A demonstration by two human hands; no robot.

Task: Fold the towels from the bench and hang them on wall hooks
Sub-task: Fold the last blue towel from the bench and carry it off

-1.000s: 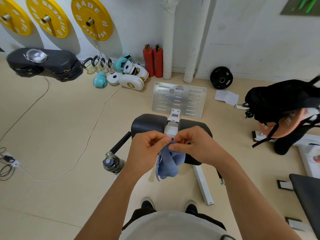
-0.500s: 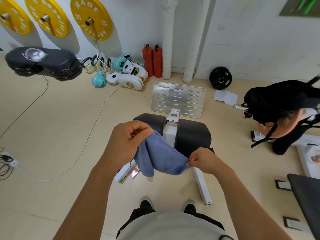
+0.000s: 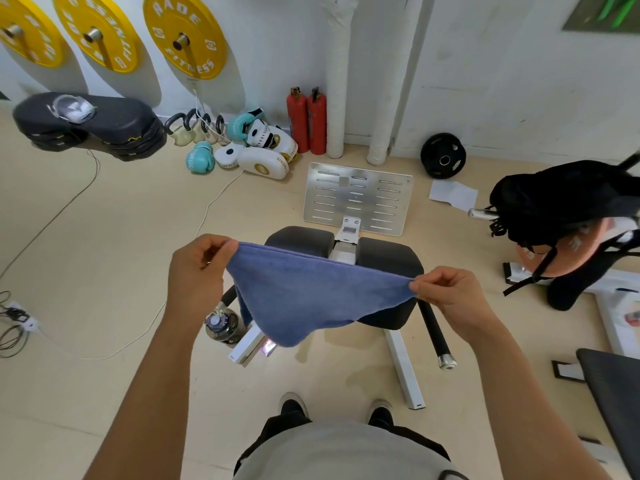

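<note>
A small blue towel [image 3: 308, 296] hangs stretched between my two hands, its top edge taut and its lower corner drooping in a point. My left hand [image 3: 197, 271] pinches the left corner. My right hand [image 3: 446, 292] pinches the right corner. The towel is held in the air in front of the black padded bench [image 3: 388, 254], which stands on a white frame just ahead of my feet. No wall hooks are in view.
A slotted metal plate [image 3: 356, 199] lies past the bench. Boxing gloves and pads [image 3: 256, 147], kettlebells and two red extinguishers [image 3: 306, 119] line the wall. A black bag [image 3: 568, 202] sits at right, a bottle [image 3: 220, 325] and cables on the floor at left.
My hands have moved apart, from together over a bunched towel to wide apart. The towel has opened out and now hangs flat between them.
</note>
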